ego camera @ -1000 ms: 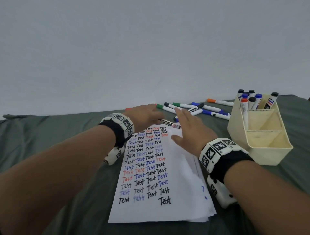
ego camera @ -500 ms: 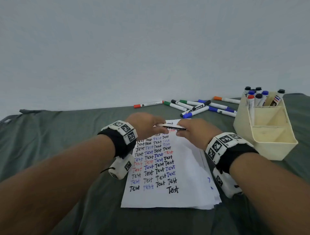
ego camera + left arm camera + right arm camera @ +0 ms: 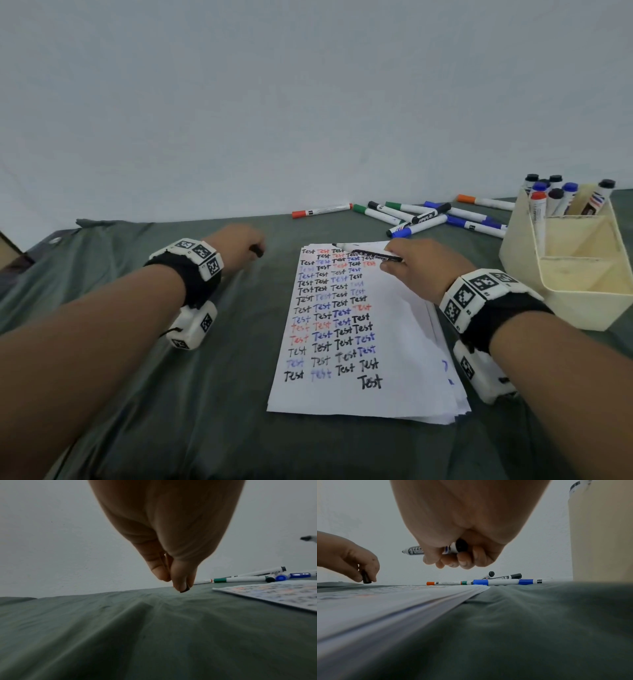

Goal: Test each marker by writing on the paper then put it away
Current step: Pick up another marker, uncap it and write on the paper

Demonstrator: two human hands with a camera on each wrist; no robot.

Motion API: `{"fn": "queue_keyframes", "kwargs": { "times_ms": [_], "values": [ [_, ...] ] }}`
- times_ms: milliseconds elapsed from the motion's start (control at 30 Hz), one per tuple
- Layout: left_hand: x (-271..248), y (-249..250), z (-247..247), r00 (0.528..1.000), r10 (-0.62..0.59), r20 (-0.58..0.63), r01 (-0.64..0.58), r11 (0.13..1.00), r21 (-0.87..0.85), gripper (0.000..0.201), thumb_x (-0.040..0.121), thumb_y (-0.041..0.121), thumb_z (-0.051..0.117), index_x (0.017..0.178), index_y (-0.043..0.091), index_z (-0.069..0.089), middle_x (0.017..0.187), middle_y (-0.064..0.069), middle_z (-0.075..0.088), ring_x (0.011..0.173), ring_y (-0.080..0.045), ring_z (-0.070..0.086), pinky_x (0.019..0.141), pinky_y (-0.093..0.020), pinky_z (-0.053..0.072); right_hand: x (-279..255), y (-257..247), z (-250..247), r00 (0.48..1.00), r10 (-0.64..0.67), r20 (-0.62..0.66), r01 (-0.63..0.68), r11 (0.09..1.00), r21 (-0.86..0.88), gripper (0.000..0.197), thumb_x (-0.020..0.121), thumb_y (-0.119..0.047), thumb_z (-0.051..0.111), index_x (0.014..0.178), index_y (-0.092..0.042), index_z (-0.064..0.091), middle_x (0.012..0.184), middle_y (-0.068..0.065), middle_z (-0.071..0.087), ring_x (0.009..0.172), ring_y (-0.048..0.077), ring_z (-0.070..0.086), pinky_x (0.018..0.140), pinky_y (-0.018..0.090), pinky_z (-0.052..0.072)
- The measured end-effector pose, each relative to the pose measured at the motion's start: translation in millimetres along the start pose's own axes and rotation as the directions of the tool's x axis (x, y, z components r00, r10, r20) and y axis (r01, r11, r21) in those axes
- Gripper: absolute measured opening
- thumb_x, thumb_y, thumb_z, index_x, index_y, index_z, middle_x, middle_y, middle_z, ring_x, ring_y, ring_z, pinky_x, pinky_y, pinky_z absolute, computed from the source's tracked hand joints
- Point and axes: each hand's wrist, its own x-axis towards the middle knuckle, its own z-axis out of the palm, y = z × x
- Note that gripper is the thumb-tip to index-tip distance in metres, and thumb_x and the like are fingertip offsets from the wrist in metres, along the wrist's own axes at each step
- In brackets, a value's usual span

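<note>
Over the top of the paper [image 3: 346,329], the right hand [image 3: 416,270] gripped the black marker [image 3: 371,253], newly uncapped, while the left hand [image 3: 239,245] had carried its cap [image 3: 366,577], pinched, aside to the green cloth [image 3: 212,394], so writing seemed next.

Paper stack [image 3: 394,342] centre on cloth [image 3: 205,394]; loose markers [image 3: 428,214] behind it; organizer [image 3: 582,301] right, markers in rear compartment.
</note>
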Motion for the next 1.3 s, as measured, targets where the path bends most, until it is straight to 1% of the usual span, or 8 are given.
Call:
{"fn": "queue_keyframes", "kwargs": {
  "times_ms": [233, 467, 633, 800, 967, 1100, 1233, 1300],
  "values": [
    [1.9, 9.1, 15.8, 0.989, 0.021, 0.145, -0.035, 0.995, 0.089, 0.047, 0.088, 0.0, 0.058, 0.127, 0.025, 0.063, 0.122, -0.001, 0.065, 0.117, -0.022, 0.058, 0.102, -0.036, 0.045, 2.7, 2.3, 1.9, 1.0, 0.011, -0.019, -0.011, 1.0, 0.002, 0.024, 0.103, -0.046, 0.048, 0.111, -0.025, 0.057, 0.104, 0.001, 0.064, 0.089, 0.018, 0.058, 0.073, 0.034, 0.045],
    [-19.4, 41.0, 18.2, 0.994, 0.054, -0.09, -0.044, 0.993, 0.11, 0.066, 0.088, 0.039, 0.058, 0.149, 0.042, 0.033, 0.159, 0.003, 0.029, 0.145, -0.029, 0.025, 0.117, -0.051, 0.023, 0.0, 3.7, 1.6, 0.994, -0.036, -0.107, 0.052, 0.988, 0.145, 0.052, 0.108, -0.033, 0.04, 0.153, -0.054, 0.023, 0.104, 0.004, 0.065, 0.09, 0.021, 0.064, 0.085, 0.038, 0.053],
    [-28.8, 85.5, 34.7, 0.963, 0.062, 0.261, -0.051, 0.998, -0.049, 0.114, 0.061, 0.101, 0.028, 0.155, 0.045, 0.0, 0.167, -0.006, -0.004, 0.153, -0.032, -0.001, 0.122, -0.055, 0.009, 5.1, 11.2, 6.1, 0.962, -0.109, -0.249, 0.132, 0.989, 0.074, 0.046, 0.107, -0.02, 0.043, 0.149, -0.037, 0.043, 0.134, 0.001, 0.051, 0.114, 0.022, 0.056, 0.094, 0.037, 0.048],
    [-25.8, 93.0, 47.8, 0.898, -0.033, 0.438, 0.037, 0.999, -0.002, 0.121, 0.054, 0.105, 0.029, 0.148, 0.049, -0.024, 0.16, -0.009, -0.032, 0.149, -0.032, -0.025, 0.121, -0.054, -0.006, 4.0, 8.0, 6.5, 0.97, -0.138, -0.2, 0.167, 0.976, 0.137, 0.079, 0.09, -0.029, 0.072, 0.152, -0.045, 0.025, 0.133, -0.009, 0.045, 0.103, 0.01, 0.052, 0.088, 0.029, 0.043],
    [-24.6, 94.5, 48.2, 0.894, -0.043, 0.446, 0.061, 0.998, -0.026, 0.121, 0.056, 0.104, 0.033, 0.147, 0.05, -0.023, 0.16, -0.007, -0.032, 0.148, -0.031, -0.026, 0.12, -0.055, -0.008, 5.1, 7.5, -5.2, 0.944, -0.159, -0.29, 0.231, 0.944, 0.234, 0.037, 0.102, -0.036, 0.056, 0.139, -0.039, 0.055, 0.117, -0.01, 0.069, 0.098, 0.008, 0.063, 0.087, 0.026, 0.045],
    [-23.4, 94.8, 48.1, 0.89, -0.045, 0.454, 0.073, 0.996, -0.043, 0.121, 0.056, 0.104, 0.035, 0.148, 0.05, -0.023, 0.16, -0.006, -0.033, 0.148, -0.031, -0.026, 0.12, -0.055, -0.009, 13.9, 9.0, -25.6, 0.907, 0.172, -0.384, 0.175, 0.674, 0.718, 0.027, 0.098, -0.051, 0.058, 0.099, -0.03, 0.075, 0.066, -0.008, 0.067, 0.055, 0.007, 0.057, 0.059, 0.026, 0.049],
    [-23.1, 95.0, 47.8, 0.887, -0.046, 0.46, 0.078, 0.996, -0.051, 0.122, 0.056, 0.104, 0.035, 0.148, 0.05, -0.023, 0.16, -0.005, -0.033, 0.148, -0.03, -0.027, 0.12, -0.054, -0.01, 29.0, 4.3, -20.8, 0.897, 0.432, -0.093, 0.129, -0.055, 0.99, 0.036, 0.097, -0.041, 0.066, 0.091, -0.005, 0.068, 0.071, 0.004, 0.072, 0.059, 0.014, 0.065, 0.062, 0.025, 0.059],
    [-22.8, 94.7, 48.3, 0.885, -0.044, 0.463, 0.081, 0.995, -0.06, 0.123, 0.054, 0.104, 0.035, 0.147, 0.05, -0.023, 0.16, -0.004, -0.033, 0.148, -0.029, -0.028, 0.12, -0.053, -0.01, 32.7, 2.6, -5.0, 0.897, 0.442, 0.018, 0.087, -0.217, 0.972, 0.016, 0.091, -0.016, 0.075, 0.091, -0.002, 0.068, 0.078, 0.008, 0.073, 0.065, 0.014, 0.069, 0.063, 0.021, 0.059]
  ]
}}
